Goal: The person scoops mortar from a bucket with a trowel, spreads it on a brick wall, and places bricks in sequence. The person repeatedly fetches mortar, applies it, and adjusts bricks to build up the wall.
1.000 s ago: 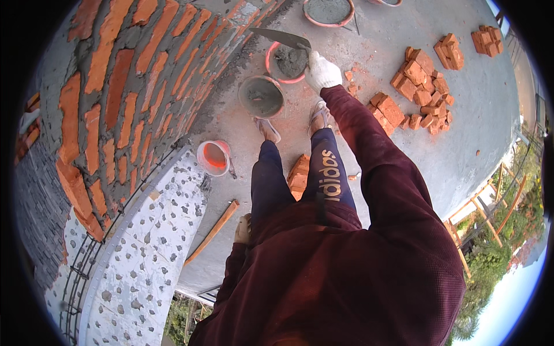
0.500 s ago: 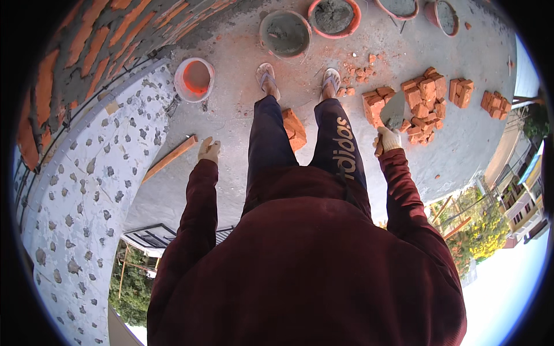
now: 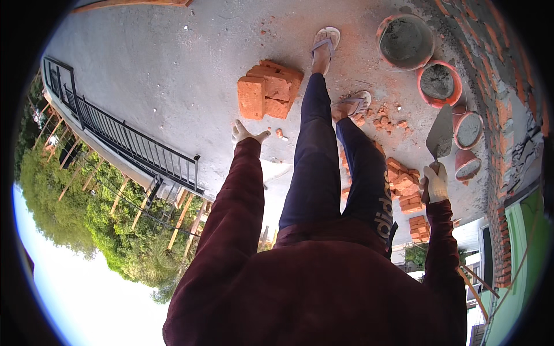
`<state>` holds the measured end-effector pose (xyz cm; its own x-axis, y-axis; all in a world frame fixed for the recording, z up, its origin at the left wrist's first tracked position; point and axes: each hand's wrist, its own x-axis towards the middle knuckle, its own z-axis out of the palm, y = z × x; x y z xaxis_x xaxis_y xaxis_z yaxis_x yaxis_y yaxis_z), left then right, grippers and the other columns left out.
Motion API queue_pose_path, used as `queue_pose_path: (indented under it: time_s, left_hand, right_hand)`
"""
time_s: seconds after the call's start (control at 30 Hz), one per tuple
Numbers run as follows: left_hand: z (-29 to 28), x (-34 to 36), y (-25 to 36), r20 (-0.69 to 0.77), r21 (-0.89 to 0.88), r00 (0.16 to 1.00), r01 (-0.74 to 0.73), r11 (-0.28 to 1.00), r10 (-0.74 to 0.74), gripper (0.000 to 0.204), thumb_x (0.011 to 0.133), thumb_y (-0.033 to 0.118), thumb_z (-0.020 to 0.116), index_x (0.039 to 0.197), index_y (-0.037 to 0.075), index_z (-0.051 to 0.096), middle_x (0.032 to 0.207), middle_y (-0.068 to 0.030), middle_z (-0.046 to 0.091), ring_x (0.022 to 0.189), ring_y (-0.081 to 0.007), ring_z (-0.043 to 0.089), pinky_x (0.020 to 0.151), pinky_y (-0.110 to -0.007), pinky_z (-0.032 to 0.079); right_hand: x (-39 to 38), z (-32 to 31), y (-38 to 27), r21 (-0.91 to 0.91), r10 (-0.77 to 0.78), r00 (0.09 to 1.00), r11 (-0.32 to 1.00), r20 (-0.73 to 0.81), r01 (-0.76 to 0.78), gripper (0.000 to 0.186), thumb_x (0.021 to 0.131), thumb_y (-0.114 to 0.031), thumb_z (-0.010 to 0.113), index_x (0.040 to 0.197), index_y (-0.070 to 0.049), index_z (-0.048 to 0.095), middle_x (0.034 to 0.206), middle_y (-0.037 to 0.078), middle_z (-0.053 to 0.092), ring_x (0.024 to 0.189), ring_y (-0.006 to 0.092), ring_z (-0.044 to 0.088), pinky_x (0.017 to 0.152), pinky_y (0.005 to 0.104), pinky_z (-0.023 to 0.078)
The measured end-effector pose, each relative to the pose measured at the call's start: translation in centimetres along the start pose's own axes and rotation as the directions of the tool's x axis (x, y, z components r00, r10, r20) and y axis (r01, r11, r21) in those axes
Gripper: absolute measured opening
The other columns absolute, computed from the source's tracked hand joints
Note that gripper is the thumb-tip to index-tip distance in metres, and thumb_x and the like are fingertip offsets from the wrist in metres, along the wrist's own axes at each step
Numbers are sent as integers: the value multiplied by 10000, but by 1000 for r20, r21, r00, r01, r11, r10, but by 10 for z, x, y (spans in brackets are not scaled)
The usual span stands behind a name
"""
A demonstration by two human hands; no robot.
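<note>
At the near right, the gloved right hand (image 3: 435, 183) points away from the body, fingers clamped on the handle of the trowel (image 3: 441, 134), probably light, stiff and best held there. Farther left, the outstretched left hand (image 3: 247, 132) spreads its fingers apart, short of the stacked bricks (image 3: 271, 89) (likely heavy, rough, chippable; grip one across its sides).

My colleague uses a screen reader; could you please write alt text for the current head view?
A gloved right hand holds a trowel, and the open, empty gloved left hand is near a stack of orange bricks on a grey floor. Round containers stand along a brick wall at right.
</note>
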<state>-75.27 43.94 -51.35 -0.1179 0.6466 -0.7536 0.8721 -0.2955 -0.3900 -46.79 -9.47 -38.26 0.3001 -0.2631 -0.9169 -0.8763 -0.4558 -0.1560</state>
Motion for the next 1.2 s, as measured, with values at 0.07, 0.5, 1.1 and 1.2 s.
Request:
queue_pose_path:
  time_s: [0.07,0.5,1.1,1.2]
  left_hand:
    - [-12,28,30,-111,121,991,-63,991,76,1485,583,616,937,1660,141,32,1696,-199,155,1569,-380,151,1283,-497,199]
    - [-37,109,28,162,-956,795,-21,293,585,1060,751,162,843,1616,71,238,1372,-124,607,1170,-276,652,1064,-408,512]
    - [-419,-434,252,133,-938,-359,254,234,924,1162,727,776,742,1586,108,337,1494,-231,494,1289,-434,568,1029,-593,521]
    - [-388,-481,304,161,-860,-556,326,392,815,1151,766,855,603,1599,112,322,1503,-262,480,1308,-479,536,1045,-627,487]
  right_hand:
    - [7,10,-5,-36,28,1000,999,-3,-28,221,907,-116,667,1052,-100,501,795,24,508,548,125,540,450,290,470]
    - [-22,3,10,-378,136,990,919,26,-116,204,869,-88,650,1010,-60,506,806,28,515,512,135,549,429,307,472]
    - [-313,19,-164,689,-528,791,449,-310,569,178,936,-87,692,998,-10,545,900,98,664,684,177,687,613,316,598]
    - [-349,7,-213,867,-694,641,49,-327,496,555,938,-204,755,1358,69,516,1256,140,625,1157,249,663,941,411,584]
